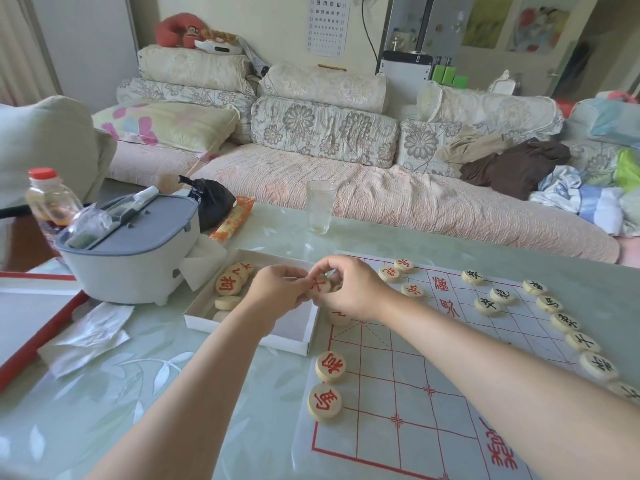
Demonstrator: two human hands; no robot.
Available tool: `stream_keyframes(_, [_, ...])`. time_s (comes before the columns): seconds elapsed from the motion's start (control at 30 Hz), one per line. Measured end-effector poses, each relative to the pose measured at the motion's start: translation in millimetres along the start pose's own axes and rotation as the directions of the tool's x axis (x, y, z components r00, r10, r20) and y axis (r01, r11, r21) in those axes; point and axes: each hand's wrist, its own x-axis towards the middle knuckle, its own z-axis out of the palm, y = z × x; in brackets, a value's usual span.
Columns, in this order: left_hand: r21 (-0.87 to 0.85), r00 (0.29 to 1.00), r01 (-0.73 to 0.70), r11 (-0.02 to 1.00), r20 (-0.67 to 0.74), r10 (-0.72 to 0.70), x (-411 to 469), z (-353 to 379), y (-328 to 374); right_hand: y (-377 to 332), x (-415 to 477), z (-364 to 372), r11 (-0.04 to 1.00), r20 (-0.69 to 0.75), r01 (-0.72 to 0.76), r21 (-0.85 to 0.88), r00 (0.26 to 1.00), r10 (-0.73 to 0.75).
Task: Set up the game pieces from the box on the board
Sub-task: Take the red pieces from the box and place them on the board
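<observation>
A paper board with a red grid lies on the table. Round wooden pieces with red characters stand along its left edge, among them two near me. Black-character pieces line the right edge. A shallow white box to the board's left holds several red pieces. My left hand and my right hand meet above the box's right wall, both pinching one red-character piece. Another piece lies partly hidden under my right hand.
A grey-lidded white bin stands left of the box, with a red-capped bottle behind it. A glass tumbler stands at the far table edge. Crumpled tissues and a red-edged tray lie at the left.
</observation>
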Motion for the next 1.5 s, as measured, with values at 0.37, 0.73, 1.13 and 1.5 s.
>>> stream_keyframes(0.37, [0.873,0.930,-0.048,0.485,-0.138,0.340,17.5,-67.7,-35.6,17.0,-27.0,-10.9,0.957,0.010,-0.130,-0.258,0.991,0.137])
stream_keyframes(0.73, [0.904,0.964,0.041,0.425,-0.147,0.220,27.8,-57.4,-36.3,26.2,-37.7,-3.0,0.948,0.230,0.013,-0.317,0.971,0.064])
stream_keyframes(1.13, [0.939,0.979,0.119,0.324,-0.165,0.118,28.1,-65.5,-26.8,23.7,-38.7,2.7,0.967,0.096,0.119,-0.225,0.990,-0.100])
stream_keyframes(1.5, [0.791,0.973,-0.007,0.612,-0.136,0.187,24.3,-88.4,-31.0,-28.4,10.3,39.7,0.956,0.024,0.171,-0.238,0.985,-0.170])
